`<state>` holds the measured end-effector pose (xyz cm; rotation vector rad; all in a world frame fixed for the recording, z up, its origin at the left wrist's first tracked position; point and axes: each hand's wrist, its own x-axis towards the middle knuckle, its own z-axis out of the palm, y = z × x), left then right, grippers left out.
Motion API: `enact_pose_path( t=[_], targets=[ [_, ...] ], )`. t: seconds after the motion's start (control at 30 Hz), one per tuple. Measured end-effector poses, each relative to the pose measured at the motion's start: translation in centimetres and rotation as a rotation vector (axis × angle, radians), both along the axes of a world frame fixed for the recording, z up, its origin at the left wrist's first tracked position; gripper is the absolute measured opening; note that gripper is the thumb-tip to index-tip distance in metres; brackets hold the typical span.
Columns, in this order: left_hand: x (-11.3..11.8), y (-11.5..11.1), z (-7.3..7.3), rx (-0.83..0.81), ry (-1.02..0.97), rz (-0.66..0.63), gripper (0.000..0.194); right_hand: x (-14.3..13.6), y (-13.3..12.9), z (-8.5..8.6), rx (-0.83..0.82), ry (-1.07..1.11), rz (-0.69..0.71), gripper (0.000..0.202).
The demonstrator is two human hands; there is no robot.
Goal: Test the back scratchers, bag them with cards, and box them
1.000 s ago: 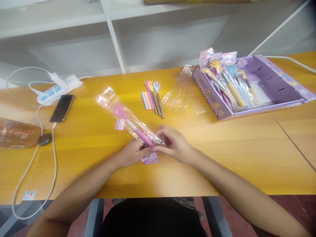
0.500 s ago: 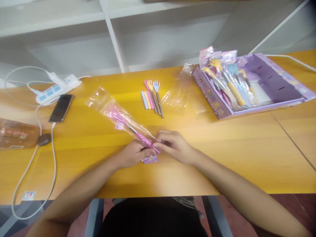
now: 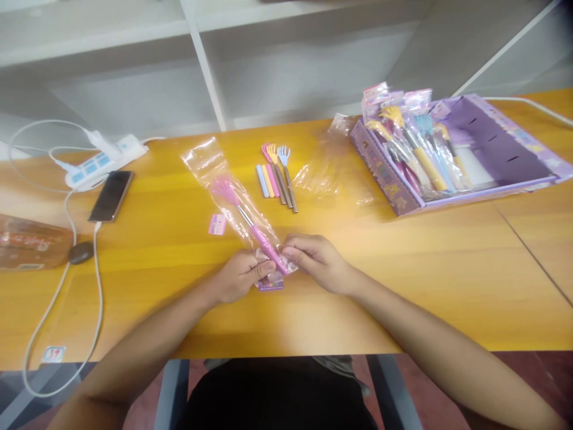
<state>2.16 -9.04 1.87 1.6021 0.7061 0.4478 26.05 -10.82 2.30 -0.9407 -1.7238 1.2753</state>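
A pink back scratcher (image 3: 248, 220) with a metal shaft lies inside a clear plastic bag (image 3: 206, 156), its claw end pointing up and left. My left hand (image 3: 244, 275) pinches the bag's lower end beside the pink handle. On the other side of the handle, my right hand (image 3: 316, 260) grips the bag's edge between thumb and fingers. Beneath the handle's end, near my left fingers, is a purple printed card (image 3: 271, 285). A small pink tag (image 3: 217, 224) lies on the table left of the bag.
Small scratchers (image 3: 284, 179) and loose coloured handles (image 3: 265, 182) lie beyond my hands. Empty plastic bags (image 3: 322, 176) are beside a purple box (image 3: 385, 179) of bagged scratchers at right. At left are a phone (image 3: 111, 196), power strip (image 3: 106, 162), cables and an orange-brown package (image 3: 33, 243).
The bag with the pink scratcher has swung rightward and stands steeper. The small pink tag now shows apart from the bag. Both hands have stayed nearly in place.
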Motion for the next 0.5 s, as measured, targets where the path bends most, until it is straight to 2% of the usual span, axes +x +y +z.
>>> enact_pose_path(
  t=[0.1,0.23,0.37,0.43,0.5],
  targets=[
    [-0.33,0.21,0.0,0.071,0.002,-0.038,0.057,0.17,-0.04,-0.08,-0.067,0.015,0.05,0.046],
    [-0.47,0.34,0.32,0.287,-0.005,-0.127,0.051,0.2,-0.3,-0.21,-0.227,0.124,0.148,0.043],
    [-0.1,0.11,0.68,0.412,-0.051,-0.268,0.045,-0.18,-0.34,-0.59,-0.3,0.299,0.122,0.039],
    [-0.05,-0.04,0.56,0.443,-0.053,-0.265,0.042,-0.2,-0.19,-0.74,-0.336,0.317,0.086,0.035],
    [-0.21,-0.06,0.21,0.461,-0.043,-0.204,0.041,-0.03,-0.05,-0.7,-0.39,0.316,0.113,0.035]
  ],
)
